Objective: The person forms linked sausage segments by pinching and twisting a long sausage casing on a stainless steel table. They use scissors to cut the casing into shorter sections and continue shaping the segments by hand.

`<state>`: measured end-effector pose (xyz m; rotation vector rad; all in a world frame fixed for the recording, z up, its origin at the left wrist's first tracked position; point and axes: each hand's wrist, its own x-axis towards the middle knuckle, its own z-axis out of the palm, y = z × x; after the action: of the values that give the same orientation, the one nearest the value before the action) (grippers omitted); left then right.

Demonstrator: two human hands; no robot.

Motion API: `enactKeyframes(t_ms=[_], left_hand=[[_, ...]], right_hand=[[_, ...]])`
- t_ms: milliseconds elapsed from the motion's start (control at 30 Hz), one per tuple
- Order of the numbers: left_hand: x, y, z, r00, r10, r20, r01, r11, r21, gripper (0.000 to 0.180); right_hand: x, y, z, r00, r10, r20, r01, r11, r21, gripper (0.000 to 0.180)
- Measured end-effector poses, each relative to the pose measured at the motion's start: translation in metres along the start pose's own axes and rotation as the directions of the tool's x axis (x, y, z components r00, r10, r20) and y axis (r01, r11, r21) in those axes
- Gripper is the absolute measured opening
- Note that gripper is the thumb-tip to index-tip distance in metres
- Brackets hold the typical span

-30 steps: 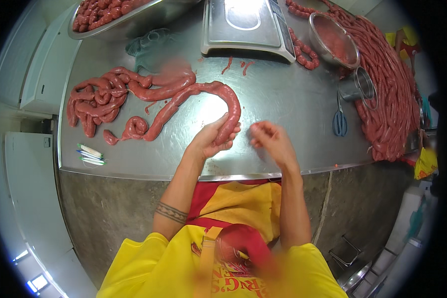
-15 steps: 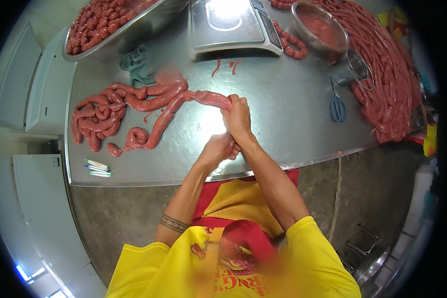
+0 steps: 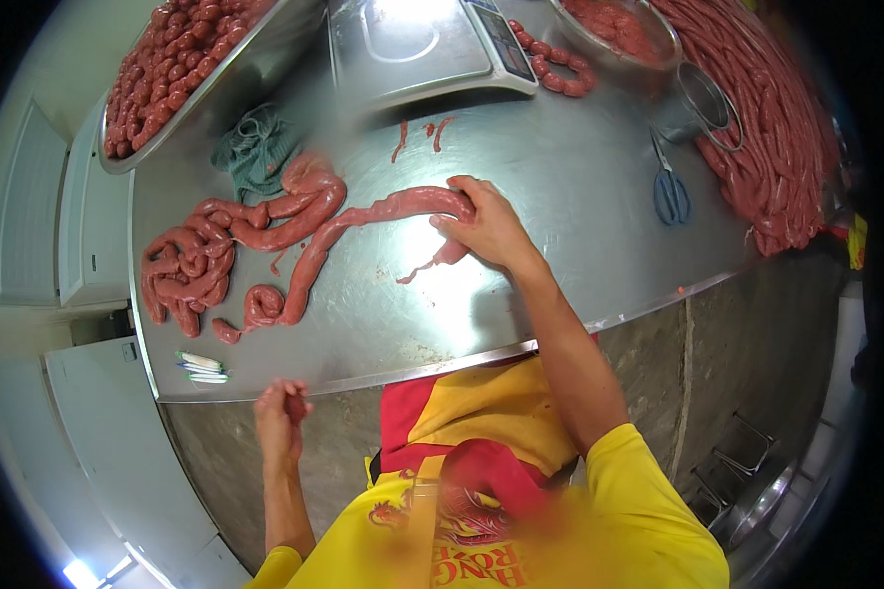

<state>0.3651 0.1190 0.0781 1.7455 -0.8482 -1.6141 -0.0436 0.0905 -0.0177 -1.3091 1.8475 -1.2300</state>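
My right hand (image 3: pixel 489 228) is closed round the end of a long raw sausage (image 3: pixel 309 265) on the steel table. Beyond its fingers, a thin twisted tail of the casing hangs down onto the metal. The sausage runs left from the hand, bends toward me and ends in a small curl. Further left lies a heap of coiled raw sausage (image 3: pixel 189 270). My left hand (image 3: pixel 283 417) is off the table's front edge with its fingers curled in; whether anything is inside them is hidden.
Around the steel table (image 3: pixel 560 265) stand a scale (image 3: pixel 413 44), a basin of short links (image 3: pixel 172 74), a bowl of meat (image 3: pixel 624 34), a metal cup (image 3: pixel 692 103), blue-handled scissors (image 3: pixel 671 191), a green cloth (image 3: pixel 257 147), white sticks (image 3: pixel 202 367) and piled sausages (image 3: pixel 756 128).
My left hand has left the right one and moved left, past the table edge. The right hand has shifted slightly right, and the sausage's twisted tail now shows. The whole view has turned a little.
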Motion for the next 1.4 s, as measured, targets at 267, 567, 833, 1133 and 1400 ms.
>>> enactKeyframes(t_ms=[267,567,833,1133,1400], left_hand=[[-0.028,0.168,0.219,0.474,0.88,-0.03,-0.69,0.35,-0.634,0.04],[0.012,0.269,0.541,0.029,0.745,0.666,-0.987,-0.084,0.138,0.08],[0.168,0.055,0.293,0.048,0.658,0.752,-0.933,-0.24,0.27,0.05],[0.151,-0.002,0.163,0.344,0.523,0.78,-0.856,-0.167,0.489,0.012],[0.068,0.026,0.104,0.44,0.509,0.74,-0.818,-0.114,0.564,0.007]], right_hand=[[-0.061,0.01,-0.034,0.989,-0.037,-0.142,0.019,0.992,-0.123,0.035],[-0.122,-0.013,-0.104,0.976,0.214,-0.048,-0.218,0.973,-0.079,0.025],[-0.133,-0.003,-0.089,0.971,0.235,-0.037,-0.237,0.968,-0.081,0.028],[-0.041,-0.03,0.041,0.951,-0.06,-0.303,-0.089,0.887,-0.454,0.051],[-0.06,-0.083,0.116,0.824,-0.562,0.071,0.566,0.822,-0.063,0.032]])
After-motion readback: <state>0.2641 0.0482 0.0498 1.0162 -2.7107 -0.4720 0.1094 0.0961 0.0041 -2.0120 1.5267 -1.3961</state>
